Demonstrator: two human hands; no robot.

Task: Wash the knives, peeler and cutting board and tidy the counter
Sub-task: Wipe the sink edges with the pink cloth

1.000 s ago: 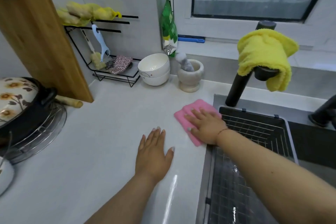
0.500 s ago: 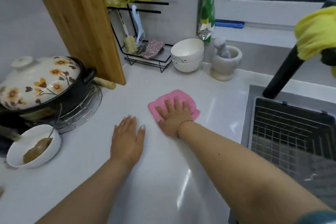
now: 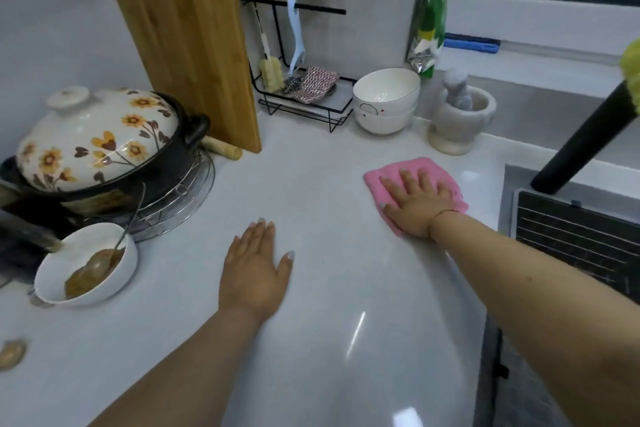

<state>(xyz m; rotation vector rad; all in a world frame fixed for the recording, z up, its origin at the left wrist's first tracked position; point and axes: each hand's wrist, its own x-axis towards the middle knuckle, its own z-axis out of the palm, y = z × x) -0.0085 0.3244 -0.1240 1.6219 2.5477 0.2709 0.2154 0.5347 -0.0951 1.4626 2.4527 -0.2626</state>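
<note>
Right of centre in the frame, my right hand (image 3: 417, 206) lies flat on the pink cloth (image 3: 384, 172), fingers straight and spread, pressing it onto the white counter (image 3: 311, 184). Cloth sits just short of the sink edge; the black-gridded sink rack (image 3: 571, 236) shows at the right border, with the black faucet (image 3: 585, 146) slanting above it.

Lower centre: my left hand (image 3: 254, 272) rests palm-down on bare counter, fingers straight and together, thumb out, holding nothing. Well apart from the cloth.

Upper left: wooden cutting board (image 3: 183, 35) stands leaning against the wall, its lower corner on the counter. Beside its base, a short wooden handle (image 3: 223, 149) pokes out; what it belongs to I cannot tell.

Upper centre: black wire rack (image 3: 304, 107) against the wall. A pale blue peeler (image 3: 297, 35) hangs from one of its bars, next to a sponge brush (image 3: 272, 69); scrub pads lie on its shelf, a yellow cloth on top.

Right of the rack: two stacked white bowls (image 3: 386, 100), then a stone mortar with pestle (image 3: 460, 118).

Left edge: floral-lidded black pot (image 3: 100, 139) on a wire trivet (image 3: 183, 198). In front of it, a small white bowl (image 3: 86, 265) with brown paste and a spoon.

Knives: not seen from this view.
</note>
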